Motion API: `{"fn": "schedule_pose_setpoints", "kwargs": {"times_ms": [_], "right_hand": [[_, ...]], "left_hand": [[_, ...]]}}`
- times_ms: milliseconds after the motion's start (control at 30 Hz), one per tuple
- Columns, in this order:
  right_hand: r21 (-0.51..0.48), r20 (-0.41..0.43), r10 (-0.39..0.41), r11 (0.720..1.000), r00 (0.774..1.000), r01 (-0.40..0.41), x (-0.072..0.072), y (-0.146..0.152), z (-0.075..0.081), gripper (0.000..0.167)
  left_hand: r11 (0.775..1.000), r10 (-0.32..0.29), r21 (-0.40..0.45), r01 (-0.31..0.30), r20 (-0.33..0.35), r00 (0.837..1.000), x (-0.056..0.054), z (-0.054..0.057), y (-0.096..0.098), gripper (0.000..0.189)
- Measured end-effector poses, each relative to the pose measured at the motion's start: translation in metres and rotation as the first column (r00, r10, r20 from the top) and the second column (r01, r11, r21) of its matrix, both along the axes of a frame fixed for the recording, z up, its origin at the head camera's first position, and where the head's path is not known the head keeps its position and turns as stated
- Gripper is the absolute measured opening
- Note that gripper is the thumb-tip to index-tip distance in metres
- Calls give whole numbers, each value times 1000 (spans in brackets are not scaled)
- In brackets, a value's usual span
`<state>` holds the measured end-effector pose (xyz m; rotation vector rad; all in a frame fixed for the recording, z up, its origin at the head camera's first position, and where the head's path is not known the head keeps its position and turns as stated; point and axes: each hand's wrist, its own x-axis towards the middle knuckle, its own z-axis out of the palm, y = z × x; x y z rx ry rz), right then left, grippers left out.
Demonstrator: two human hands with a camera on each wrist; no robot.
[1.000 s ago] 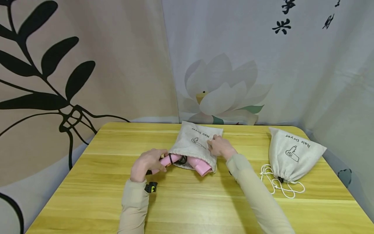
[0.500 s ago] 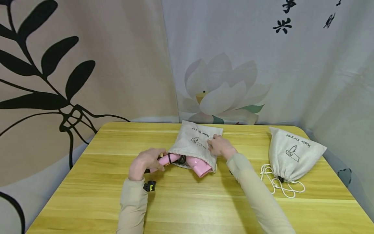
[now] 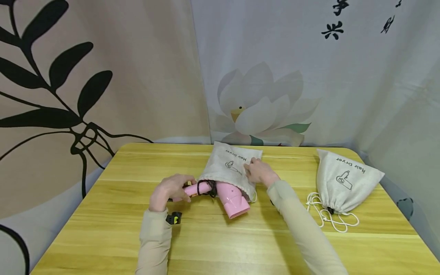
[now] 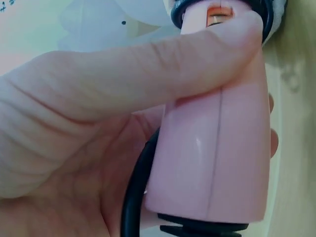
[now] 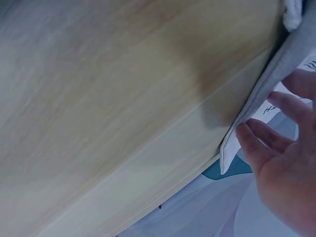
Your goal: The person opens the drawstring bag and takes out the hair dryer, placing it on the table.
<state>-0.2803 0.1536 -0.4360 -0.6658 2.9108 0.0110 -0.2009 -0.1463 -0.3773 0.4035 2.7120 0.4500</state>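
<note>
Head view: pink hair dryer (image 3: 231,196) just slid further out of the printed cloth bag (image 3: 227,160), nozzle (image 3: 237,209) and all, so I'd say little's left inside. Left hand (image 3: 169,190) grips its handle (image 4: 212,153); right hand (image 3: 262,173) pinches the bag's side.

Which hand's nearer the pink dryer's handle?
Left. The left hand grips the handle; the right hand is off to its right, holding the open bag.
</note>
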Motion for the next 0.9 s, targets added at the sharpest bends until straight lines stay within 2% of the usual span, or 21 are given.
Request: {"fn": "schedule_pose_setpoints", "kwargs": {"times_ms": [200,333,467,600,667,767,900], "right_hand": [[1,-17,-2,1000,1000,2,2,0,1,28],[-11,2,0,1000,1000,0,2,-1,1,35],[-34,15,11,999,1000,-11,1,-1,0,34],[-124,40,4,992,999,1,3,1,-1,41],[-200,64,-2,980,998,15,6,2,-1,47],[-294,77,33,956,996,-9,10,2,-2,50],[-324,76,85,944,993,-56,17,1,-5,50]], "left_hand": [[999,1,33,-2,13,1000,1,-1,-2,45],[999,11,33,-12,20,1000,1,-2,-2,45],[999,17,40,-18,30,999,2,-3,-2,45],[999,18,40,-19,34,999,3,-3,-2,45],[999,17,41,-18,35,999,2,-4,-1,45],[999,17,41,-18,31,999,2,-4,0,45],[999,16,39,-17,23,1000,2,-4,1,46]]}}
